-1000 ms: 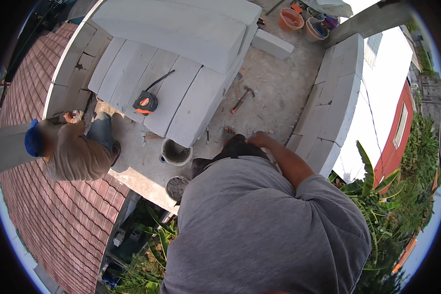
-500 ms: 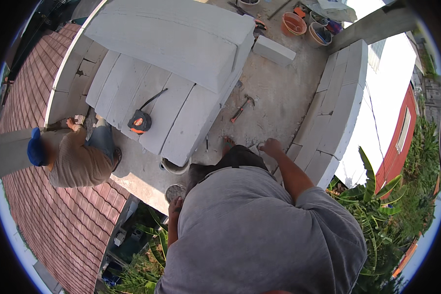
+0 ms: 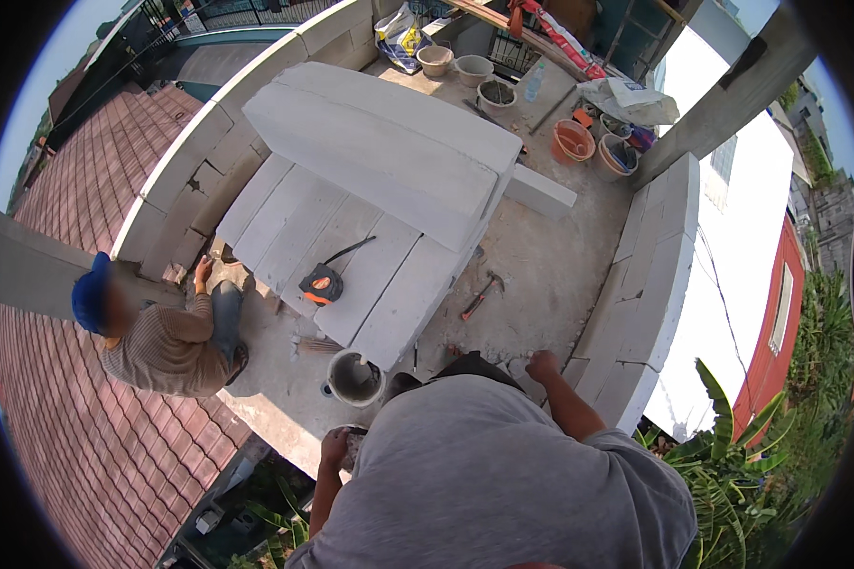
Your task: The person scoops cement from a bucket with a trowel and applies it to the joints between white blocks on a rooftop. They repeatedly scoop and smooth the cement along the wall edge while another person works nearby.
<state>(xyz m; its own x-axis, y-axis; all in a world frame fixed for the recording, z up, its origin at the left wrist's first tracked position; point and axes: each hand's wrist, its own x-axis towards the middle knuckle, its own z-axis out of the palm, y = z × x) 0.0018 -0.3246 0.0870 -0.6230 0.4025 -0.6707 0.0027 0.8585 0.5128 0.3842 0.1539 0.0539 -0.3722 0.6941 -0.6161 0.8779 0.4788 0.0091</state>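
Note:
My left hand (image 3: 334,446) is at the near left side of a small bucket (image 3: 355,444) of grey mix, its fingers closed at the rim. My body hides part of that bucket. To the right, my right hand (image 3: 543,366) is low by the block wall (image 3: 605,346), fingers curled. Whatever it holds cannot be made out. Pale broken pieces (image 3: 516,368) lie just left of it. A larger grey bucket (image 3: 356,379) stands ahead of my left hand. A claw hammer (image 3: 482,296) lies on the floor. The tape measure (image 3: 321,284) rests on stacked light-grey blocks (image 3: 351,256).
A co-worker (image 3: 171,341) in a blue cap crouches at left, one hand by the low wall (image 3: 192,185). Further off are an orange bucket (image 3: 572,142), other buckets, bags and a single block (image 3: 541,192). Concrete posts stand on both sides, with tiled roof (image 3: 85,398) beyond the left edge.
The view has tilted up, showing more of the far end. My right hand stays low by the wall. My left hand has shifted to the bucket's left side. The co-worker's arm has moved.

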